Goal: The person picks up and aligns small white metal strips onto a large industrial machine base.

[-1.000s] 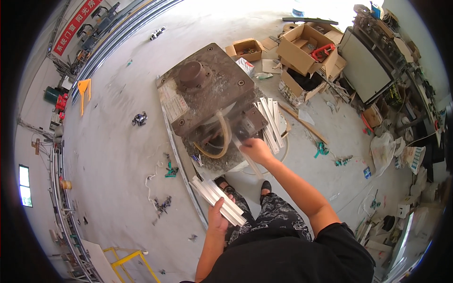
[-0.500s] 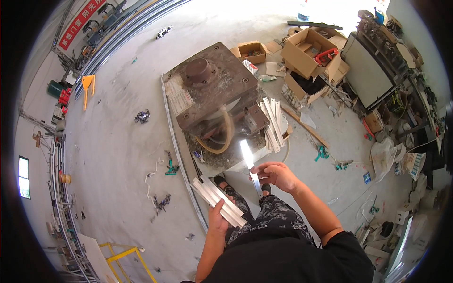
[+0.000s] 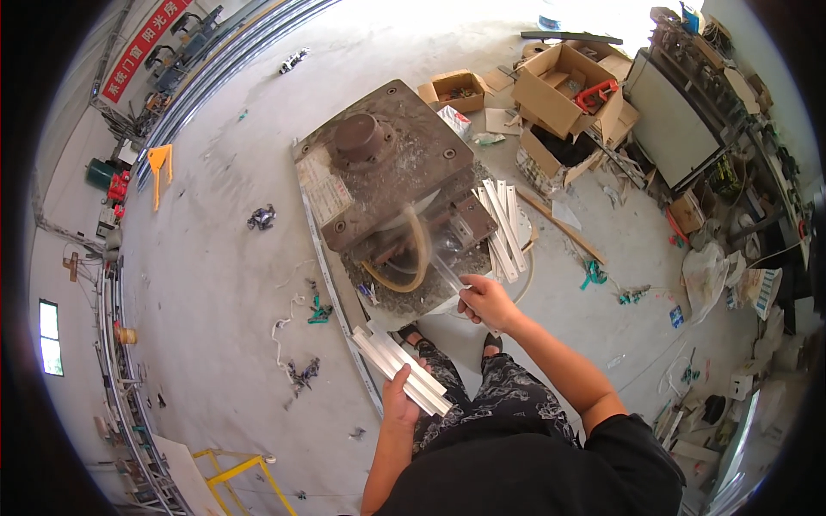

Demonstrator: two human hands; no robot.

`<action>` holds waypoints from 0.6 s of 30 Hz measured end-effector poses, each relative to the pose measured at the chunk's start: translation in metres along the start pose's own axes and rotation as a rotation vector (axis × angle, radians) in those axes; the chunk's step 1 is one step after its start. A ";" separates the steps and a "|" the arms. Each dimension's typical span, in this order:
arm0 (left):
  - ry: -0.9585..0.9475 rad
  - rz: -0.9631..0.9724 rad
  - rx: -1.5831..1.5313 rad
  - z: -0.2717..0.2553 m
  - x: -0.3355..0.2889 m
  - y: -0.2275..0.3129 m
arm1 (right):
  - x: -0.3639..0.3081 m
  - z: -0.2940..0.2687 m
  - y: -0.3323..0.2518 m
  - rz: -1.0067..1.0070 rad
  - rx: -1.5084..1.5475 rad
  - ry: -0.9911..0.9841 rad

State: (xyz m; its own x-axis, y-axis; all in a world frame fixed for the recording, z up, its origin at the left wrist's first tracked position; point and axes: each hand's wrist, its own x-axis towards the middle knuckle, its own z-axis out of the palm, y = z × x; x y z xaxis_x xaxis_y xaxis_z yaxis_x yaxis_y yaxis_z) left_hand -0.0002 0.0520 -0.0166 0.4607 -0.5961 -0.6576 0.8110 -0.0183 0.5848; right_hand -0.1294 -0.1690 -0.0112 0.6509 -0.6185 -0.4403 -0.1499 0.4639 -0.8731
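Note:
My left hand (image 3: 401, 399) is closed around a bundle of pale aluminium strips (image 3: 385, 354), held slanting above the floor beside my leg. My right hand (image 3: 487, 303) grips a single aluminium strip (image 3: 448, 274). Its far end reaches to the working side of a brown metal machine (image 3: 391, 163), by a loop of yellowish hose (image 3: 421, 249); whether it touches cannot be told. The machine has a round boss on its top plate. Several more white strips (image 3: 502, 225) lie in a loose pile at the machine's right side.
Open cardboard boxes (image 3: 559, 90) stand beyond the machine to the right, near a cluttered rack (image 3: 731, 129). A wooden stick (image 3: 564, 228) lies on the floor. Scraps and cord (image 3: 280, 340) are scattered to the left. A long metal rail (image 3: 331, 279) runs beside the machine.
My right hand has moved forward and left, bringing its strip from an upright tilt near my legs to the machine. My left hand keeps the bundle in nearly the same place.

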 end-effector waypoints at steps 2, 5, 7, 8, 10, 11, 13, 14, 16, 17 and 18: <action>-0.003 -0.009 -0.006 -0.002 0.005 0.002 | -0.001 -0.006 -0.003 -0.013 -0.026 0.001; -0.013 -0.014 0.005 -0.002 0.008 0.004 | -0.002 -0.011 -0.011 -0.025 -0.056 0.005; -0.016 -0.005 0.025 0.001 0.011 0.008 | 0.002 -0.016 -0.011 0.020 -0.065 0.006; -0.016 -0.008 0.027 0.001 0.014 0.009 | 0.003 -0.022 -0.014 0.036 -0.071 -0.016; -0.048 -0.060 -0.010 0.000 0.016 0.011 | 0.003 -0.028 -0.014 0.034 -0.071 -0.017; -0.048 -0.064 -0.008 0.002 0.017 0.012 | 0.004 -0.029 -0.014 0.030 -0.073 -0.021; -0.019 -0.052 0.039 0.010 0.019 0.013 | 0.006 -0.026 -0.008 0.016 -0.063 0.010; -0.022 -0.058 0.042 0.011 0.020 0.014 | 0.004 -0.016 -0.003 -0.006 -0.101 0.066; -0.001 -0.030 0.039 0.014 0.022 0.015 | -0.001 0.009 0.007 -0.111 -0.104 0.197; -0.006 -0.036 0.045 0.016 0.024 0.015 | -0.004 0.016 0.010 -0.138 -0.141 0.249; -0.011 -0.050 0.056 0.016 0.026 0.015 | -0.006 0.022 0.014 -0.170 -0.175 0.280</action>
State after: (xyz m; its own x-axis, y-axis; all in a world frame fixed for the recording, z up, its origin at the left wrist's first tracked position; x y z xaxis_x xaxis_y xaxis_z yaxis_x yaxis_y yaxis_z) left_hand 0.0183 0.0231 -0.0176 0.4156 -0.6020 -0.6818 0.8116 -0.0928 0.5768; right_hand -0.1186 -0.1448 -0.0160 0.4525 -0.8379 -0.3052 -0.1979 0.2393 -0.9505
